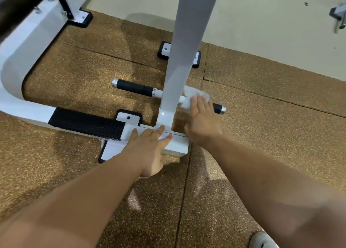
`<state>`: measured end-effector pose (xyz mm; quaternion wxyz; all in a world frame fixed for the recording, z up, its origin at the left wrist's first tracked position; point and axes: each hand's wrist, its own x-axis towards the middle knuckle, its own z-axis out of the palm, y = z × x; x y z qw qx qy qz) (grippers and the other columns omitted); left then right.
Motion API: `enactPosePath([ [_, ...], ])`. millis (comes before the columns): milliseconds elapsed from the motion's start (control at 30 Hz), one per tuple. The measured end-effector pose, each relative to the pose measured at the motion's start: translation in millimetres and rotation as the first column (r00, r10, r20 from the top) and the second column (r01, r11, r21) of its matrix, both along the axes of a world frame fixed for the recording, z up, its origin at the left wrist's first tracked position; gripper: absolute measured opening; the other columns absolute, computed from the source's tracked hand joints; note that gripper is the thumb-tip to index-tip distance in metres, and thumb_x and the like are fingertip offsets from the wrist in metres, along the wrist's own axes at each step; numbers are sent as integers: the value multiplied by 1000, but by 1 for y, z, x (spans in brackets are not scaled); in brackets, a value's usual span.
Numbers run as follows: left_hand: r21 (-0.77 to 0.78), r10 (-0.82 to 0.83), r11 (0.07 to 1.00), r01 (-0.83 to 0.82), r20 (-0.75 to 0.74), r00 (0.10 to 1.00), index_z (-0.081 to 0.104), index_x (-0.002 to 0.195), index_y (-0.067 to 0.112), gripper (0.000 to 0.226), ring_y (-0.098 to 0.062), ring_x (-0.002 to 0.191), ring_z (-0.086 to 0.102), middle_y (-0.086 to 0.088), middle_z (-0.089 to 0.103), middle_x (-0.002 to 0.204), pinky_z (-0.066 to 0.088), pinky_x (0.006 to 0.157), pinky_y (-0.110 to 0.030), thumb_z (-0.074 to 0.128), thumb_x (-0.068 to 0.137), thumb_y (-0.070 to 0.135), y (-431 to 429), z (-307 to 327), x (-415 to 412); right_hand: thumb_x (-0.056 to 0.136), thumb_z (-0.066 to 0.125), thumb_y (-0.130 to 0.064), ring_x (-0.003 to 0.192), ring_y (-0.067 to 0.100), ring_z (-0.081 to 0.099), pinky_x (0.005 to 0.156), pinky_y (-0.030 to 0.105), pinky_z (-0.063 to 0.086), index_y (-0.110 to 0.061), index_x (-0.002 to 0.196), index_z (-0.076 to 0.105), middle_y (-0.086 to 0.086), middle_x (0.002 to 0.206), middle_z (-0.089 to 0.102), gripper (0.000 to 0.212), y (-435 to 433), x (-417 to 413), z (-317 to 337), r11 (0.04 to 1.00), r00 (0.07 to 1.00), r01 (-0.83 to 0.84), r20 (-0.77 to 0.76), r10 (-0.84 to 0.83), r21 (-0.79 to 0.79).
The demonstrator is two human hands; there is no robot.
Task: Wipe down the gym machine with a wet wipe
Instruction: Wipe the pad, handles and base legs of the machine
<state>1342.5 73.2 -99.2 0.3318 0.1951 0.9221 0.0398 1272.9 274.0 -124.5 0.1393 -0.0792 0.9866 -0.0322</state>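
Observation:
A white gym machine stands on a brown speckled floor, with a tall white upright post (184, 60) rising from a low base bar (176, 144). A horizontal bar with black grips (134, 87) crosses behind the post. My right hand (203, 116) lies flat with straight fingers on a crumpled white wet wipe (192, 94), pressing it on the bar's right side. The right grip's end (220, 108) sticks out past my hand. With straight fingers, my left hand (149, 146) rests flat on the base bar at the foot of the post.
A black ribbed tread (86, 123) covers the base frame to the left. The curved white frame (16, 60) runs up to the left edge. Black-rimmed foot plates (165, 50) sit on the floor. A cream wall (262, 23) stands behind. A shoe toe (262, 241) shows bottom right.

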Motion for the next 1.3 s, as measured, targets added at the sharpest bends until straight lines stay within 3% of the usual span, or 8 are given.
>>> enactPosePath([
  [133,92,16,996,-2,-157,988,17,163,34,70,-23,155,14,1,7,172,14,126,-44,49,102,43,-29,7,-1,96,43,-27,139,40,50,115,43,40,1,151,43,22,155,47,62,-32,36,9,972,982,-57,-188,14,-227],
  [200,23,41,999,-37,-229,973,18,162,30,69,-26,155,16,-2,13,171,16,126,-44,47,102,45,-48,11,-4,95,48,-28,126,40,59,107,41,47,2,150,44,23,145,56,62,-51,46,12,971,979,-31,-202,-19,-238],
  [367,-108,258,948,-300,-293,921,18,162,23,76,-32,152,20,-10,17,168,17,125,-50,47,98,51,-96,8,-8,103,49,-34,158,28,10,128,31,10,-5,163,2,16,172,3,82,-97,51,27,921,963,208,-94,-251,-329],
  [567,-171,316,924,-342,-160,935,-15,162,27,108,-30,158,-11,-6,-17,170,2,126,-57,59,89,59,-127,-10,5,103,43,-39,155,31,-26,128,40,-10,-2,160,-14,19,167,-26,89,-166,60,23,933,994,-41,-114,0,-358],
  [767,-155,317,933,-323,-62,946,-18,161,31,110,-28,157,-16,-2,-27,168,-2,126,-57,58,87,60,-133,-9,-4,100,47,-56,156,38,-18,128,48,-5,1,159,-16,23,168,-19,104,-173,-42,8,1000,995,-4,97,5,-15],
  [900,-143,322,936,-322,-20,946,-23,159,34,112,-25,156,-22,2,-34,165,-3,125,-59,59,86,60,-138,-9,-2,91,53,-67,156,43,-14,126,57,-6,2,159,-17,27,168,-14,119,-186,-55,-3,952,975,-219,74,208,212],
  [1000,-162,314,935,-314,-28,949,-25,157,34,114,-25,155,-23,1,-36,164,-4,125,-60,59,86,62,-135,-10,-1,94,52,-54,157,37,-16,126,55,-8,-4,160,-18,21,169,-19,108,-197,-56,-6,922,941,-338,36,337,188],
  [1300,-172,298,940,-295,-10,954,-24,158,32,108,-27,156,-20,0,-35,165,-4,125,-59,55,88,53,-136,-6,-3,105,32,-55,154,42,-22,126,52,-11,2,157,-19,27,164,-26,93,-163,-25,-6,949,986,-161,87,143,271],
])
